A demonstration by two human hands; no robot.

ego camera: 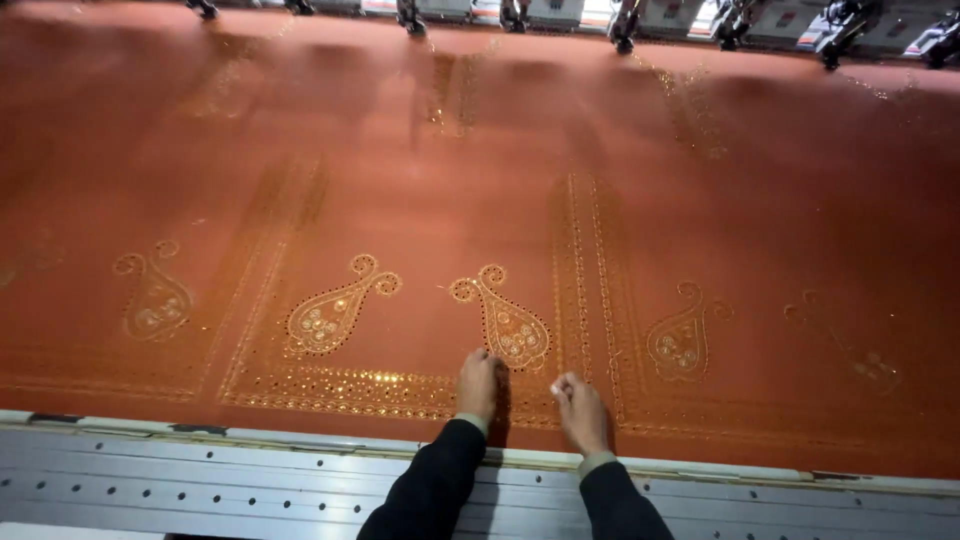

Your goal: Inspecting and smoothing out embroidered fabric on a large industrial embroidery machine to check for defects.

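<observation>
Fabric (620, 130), rust-orange, is stretched flat across the embroidery machine bed, from the metal rail (250, 470) at the near edge to the row of machine heads (620, 25) at the far edge. Left hand (478, 385) lies palm-down, grip loosely curled on the cloth at the base of a gold paisley motif (505, 320). Right hand (580, 405) is just beside it, grip pinched together on something small and white; can't tell what it is. Both hands sit on the sequin border band (340, 390). Judgement: cloth looks thin, light, soft, held taut. Sequin work likely snags and sheds, so press flat with the pads and don't drag. Best to take hold at the near edge by the rail, clear of the motifs.
</observation>
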